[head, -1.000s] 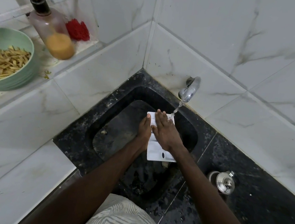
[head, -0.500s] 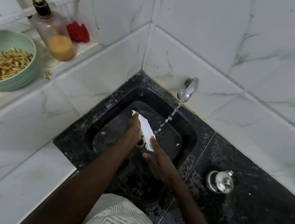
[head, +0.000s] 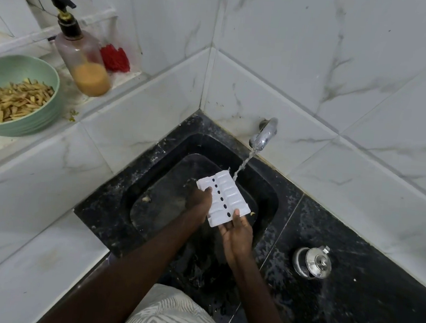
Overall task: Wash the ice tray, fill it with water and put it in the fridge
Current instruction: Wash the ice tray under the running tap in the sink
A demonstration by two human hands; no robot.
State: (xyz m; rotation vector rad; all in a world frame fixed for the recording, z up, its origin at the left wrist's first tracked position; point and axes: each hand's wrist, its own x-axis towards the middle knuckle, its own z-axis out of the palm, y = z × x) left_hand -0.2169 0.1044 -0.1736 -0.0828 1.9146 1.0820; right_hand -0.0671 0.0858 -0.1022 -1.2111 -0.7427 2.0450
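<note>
A white plastic ice tray (head: 225, 198) with a row of dark holes down its middle is held over the black sink (head: 267, 199), its ribbed side facing up. My left hand (head: 200, 202) grips its left edge, thumb on top. My right hand (head: 236, 231) holds the near right corner from below, thumb on the upper face. Water runs from the chrome tap (head: 264, 133) and lands at the tray's far corner.
A green bowl (head: 16, 128) of dry strips, a pump soap bottle (head: 83, 54) and a red scrubber (head: 114, 57) stand on the tiled ledge at the left. A steel lidded pot (head: 312, 262) sits on the wet black counter to the right.
The tray was flat under my right palm, then stood on edge, and now lies turned over with its ribbed side up. My right hand moved from on top to the near corner.
</note>
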